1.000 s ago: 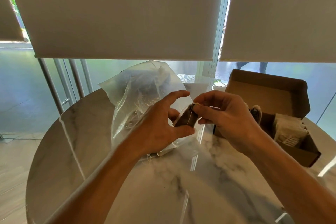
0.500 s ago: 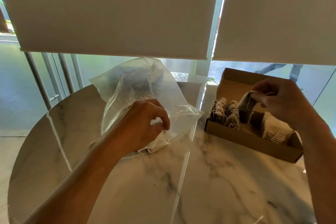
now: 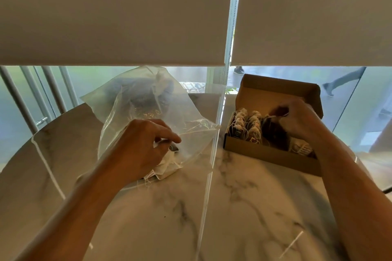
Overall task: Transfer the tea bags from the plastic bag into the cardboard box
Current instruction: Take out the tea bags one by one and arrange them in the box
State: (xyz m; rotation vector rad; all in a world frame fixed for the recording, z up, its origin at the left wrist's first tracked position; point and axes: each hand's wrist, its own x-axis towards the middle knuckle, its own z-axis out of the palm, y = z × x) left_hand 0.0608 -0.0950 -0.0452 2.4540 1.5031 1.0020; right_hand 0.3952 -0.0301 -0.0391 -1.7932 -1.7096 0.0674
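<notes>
Nearest you, the round white marble table with grey veins [image 3: 244, 207] fills the lower frame. Left of centre, your left hand [image 3: 144, 146] reaches into the mouth of the crumpled clear plastic bag [image 3: 135, 112], fingers curled, the fingertips meeting near a small dark tea bag [image 3: 174, 148]; whether they actually pinch it you cannot tell. Pale paper-wrapped tea bags with strings [image 3: 167, 167] lie just under the palm at the bag's near edge.

At centre right, your right hand [image 3: 297, 121] is inside the open brown cardboard box [image 3: 265, 154], finger and thumb pinched on a dark tea bag [image 3: 273, 131] that stands against the rows of tea bags already packed [image 3: 247, 125] in the box's left end. More pale packets [image 3: 301, 148] sit at the right end, partly hidden by your wrist.

Farther back, the box's lid flap [image 3: 275, 89] stands upright, and two beige roller blinds [image 3: 116, 12] cover the upper frame.
</notes>
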